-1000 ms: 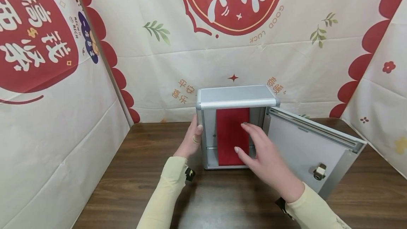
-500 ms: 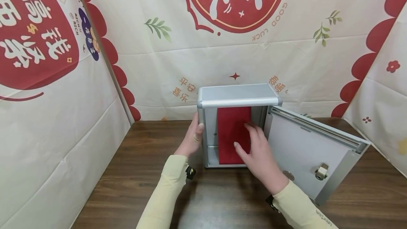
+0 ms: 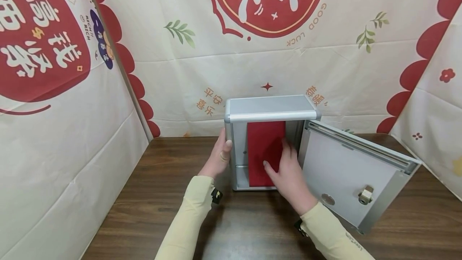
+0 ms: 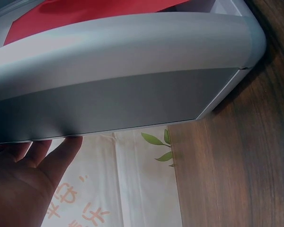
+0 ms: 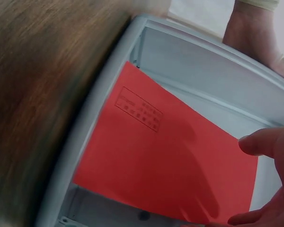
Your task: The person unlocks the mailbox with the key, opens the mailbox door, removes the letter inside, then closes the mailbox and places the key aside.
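Note:
An aluminium-framed box [image 3: 272, 107] stands on the table with its front door [image 3: 346, 167] swung out to the right. Inside leans a flat red envelope [image 3: 261, 147]; the right wrist view shows a small printed frame of characters on this envelope [image 5: 156, 146]. My left hand [image 3: 218, 155] holds the box's left side, thumb at the front edge; in the left wrist view, fingers of the left hand [image 4: 28, 175] reach behind the side panel. My right hand [image 3: 292, 175] is in the box opening, thumb in front of the envelope, fingers by its right edge. Fingertip contact is unclear.
A metal lock [image 3: 365, 194] and a round disc [image 3: 327, 199] sit on the door's inner face. The door stands beside my right forearm. Printed cloth [image 3: 216, 71] hangs behind and at both sides of the wooden table [image 3: 173, 163].
My right hand has moved left and farther into the box, nearer the envelope's right edge. The left hand keeps its hold. The view has shifted slightly.

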A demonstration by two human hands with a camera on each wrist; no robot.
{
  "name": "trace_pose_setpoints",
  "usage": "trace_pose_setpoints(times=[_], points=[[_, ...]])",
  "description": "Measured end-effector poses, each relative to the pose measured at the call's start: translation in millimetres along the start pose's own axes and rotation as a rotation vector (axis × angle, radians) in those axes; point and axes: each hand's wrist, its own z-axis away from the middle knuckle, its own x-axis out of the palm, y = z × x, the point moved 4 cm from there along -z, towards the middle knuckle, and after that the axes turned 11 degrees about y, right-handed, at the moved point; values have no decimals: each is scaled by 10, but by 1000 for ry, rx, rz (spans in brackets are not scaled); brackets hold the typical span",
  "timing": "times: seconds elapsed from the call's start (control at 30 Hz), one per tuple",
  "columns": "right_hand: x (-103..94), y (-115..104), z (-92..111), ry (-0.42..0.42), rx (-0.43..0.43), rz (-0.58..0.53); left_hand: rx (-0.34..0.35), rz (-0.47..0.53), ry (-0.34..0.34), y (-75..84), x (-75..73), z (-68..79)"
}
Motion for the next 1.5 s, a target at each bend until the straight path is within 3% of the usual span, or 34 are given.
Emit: trace_pose_setpoints(times=[0.1,0.2,0.37,0.9,0.97,1.13,1.2,1.27,1.5], points=[[53,37,-2,-7,27,-8,1,-3,1,-4,1,0],[97,73,-2,-7,49,-12,2,-23,16,-163,32,-14],[141,123,0,-13,77,-15,-5,-41,25,-271,52,-16],[204,218,-41,78,81,-176,20,-27,18,-262,47,-26],[216,235,-46,83,89,-198,20,-18,8,-143,26,-17],[252,280,-61,64,138,-253,10,-19,13,-149,28,-11],[266,294,-63,51,158,-272,8,-24,21,-269,50,-17],[282,306,-64,42,171,-289,7,-26,20,-266,51,-14],[319,319,-71,52,162,-312,20,-19,22,-260,45,-20]])
